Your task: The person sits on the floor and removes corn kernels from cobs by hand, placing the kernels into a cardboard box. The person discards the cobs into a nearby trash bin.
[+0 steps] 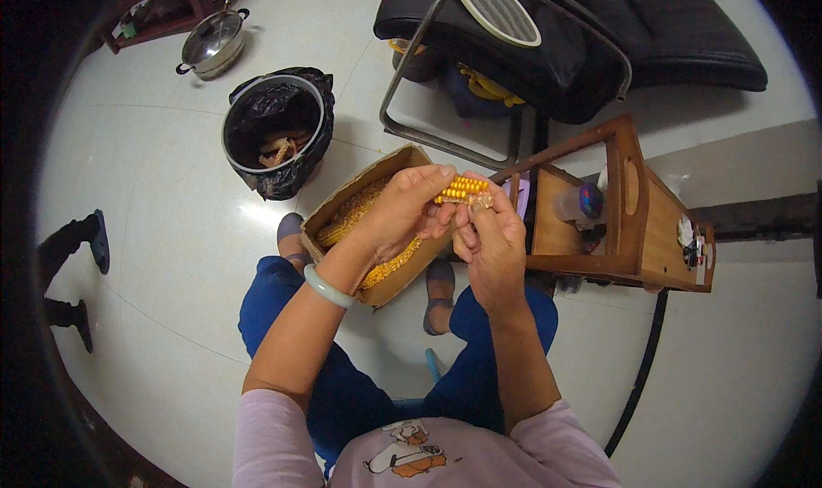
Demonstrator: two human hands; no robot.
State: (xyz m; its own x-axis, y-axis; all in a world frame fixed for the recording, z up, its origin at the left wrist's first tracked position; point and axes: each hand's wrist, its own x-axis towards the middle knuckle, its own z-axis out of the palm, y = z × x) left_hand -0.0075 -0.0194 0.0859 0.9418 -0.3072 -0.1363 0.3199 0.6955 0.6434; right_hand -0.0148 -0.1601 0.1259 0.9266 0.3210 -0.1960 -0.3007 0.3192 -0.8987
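Note:
A dried corn cob (461,191) is held between my two hands above a cardboard box (404,289). Rows of yellow kernels remain on its upper side, while its lower right part is bare. My left hand (411,199) grips the left end, thumb on top. At the right end my right hand (493,231) has its thumb against the bare part and its fingers behind. Inside the box lie loose corn kernels (363,207) and whole ears of corn (392,266), partly covered by my left forearm.
A bin lined with a black bag (225,138) holds stripped cobs (279,149). Beyond it stands a lidded steel pot (213,42). On the right is a wooden cart (661,225) beside a metal-framed black chair (488,58). Another person's feet (96,244) show at left.

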